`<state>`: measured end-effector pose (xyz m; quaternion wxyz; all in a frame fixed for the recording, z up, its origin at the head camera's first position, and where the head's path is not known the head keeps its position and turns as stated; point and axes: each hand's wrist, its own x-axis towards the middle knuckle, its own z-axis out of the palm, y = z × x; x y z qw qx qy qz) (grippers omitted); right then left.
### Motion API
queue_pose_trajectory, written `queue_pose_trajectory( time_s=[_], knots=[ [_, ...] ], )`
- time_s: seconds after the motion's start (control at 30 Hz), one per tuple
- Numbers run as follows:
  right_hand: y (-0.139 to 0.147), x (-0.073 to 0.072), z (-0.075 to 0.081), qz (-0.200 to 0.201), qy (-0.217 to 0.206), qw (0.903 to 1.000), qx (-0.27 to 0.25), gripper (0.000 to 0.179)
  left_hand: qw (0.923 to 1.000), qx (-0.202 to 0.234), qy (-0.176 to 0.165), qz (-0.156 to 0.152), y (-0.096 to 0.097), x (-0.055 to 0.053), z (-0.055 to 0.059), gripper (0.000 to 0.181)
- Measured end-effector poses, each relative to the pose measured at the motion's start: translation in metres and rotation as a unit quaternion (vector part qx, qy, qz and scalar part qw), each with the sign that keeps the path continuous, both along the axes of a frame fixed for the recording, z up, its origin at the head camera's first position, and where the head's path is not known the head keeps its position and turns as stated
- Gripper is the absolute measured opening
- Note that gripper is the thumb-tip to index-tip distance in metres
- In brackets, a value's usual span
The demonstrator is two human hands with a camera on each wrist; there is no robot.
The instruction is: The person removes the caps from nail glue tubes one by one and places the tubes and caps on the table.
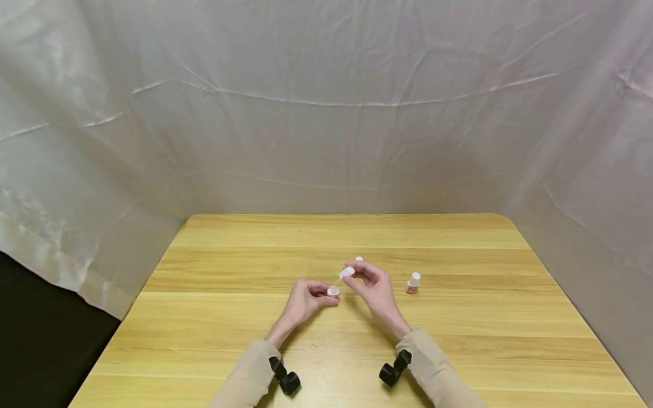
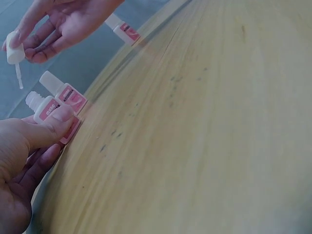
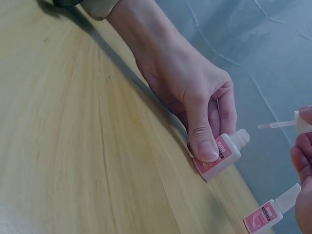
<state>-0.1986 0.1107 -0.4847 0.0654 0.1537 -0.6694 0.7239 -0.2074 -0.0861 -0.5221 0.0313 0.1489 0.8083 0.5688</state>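
Note:
My left hand (image 1: 303, 301) grips a small white bottle (image 3: 219, 156) with a pink label between thumb and fingers. The bottle stands upright at the tabletop, its threaded neck uncapped. Above it and slightly to the right, my right hand (image 1: 374, 288) pinches a white cap (image 1: 347, 272) by its sides. From the cap extends a thin applicator brush (image 2: 19, 76), pointing down toward the neck and apart from it. A capped bottle (image 2: 63, 92) of the same kind stands just behind, mostly hidden by the right hand in the head view.
Another capped bottle (image 1: 412, 283) with a pink label stands to the right of my right hand. All are on a wooden table (image 1: 229, 260), with a few small dark specks near its front. Pale sheeting (image 1: 326, 141) hangs behind the table and at both sides.

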Motion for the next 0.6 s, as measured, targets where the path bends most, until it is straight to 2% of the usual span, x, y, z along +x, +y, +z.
queue_pose_trajectory(
  time_s=[0.27, 0.6],
  knots=[
    [0.0006, 0.0002, -0.0008, -0.004, -0.027, 0.9975, -0.064, 0.038, 0.9999, 0.007, 0.001, 0.011, -0.0011, 0.0003, -0.0003, 0.021],
    [-0.0001, 0.0017, -0.0018, -0.025, -0.075, 0.9936, -0.081, 0.039, 0.9996, -0.006, 0.012, 0.023, -0.0047, 0.0012, -0.0002, 0.021]
  ],
)
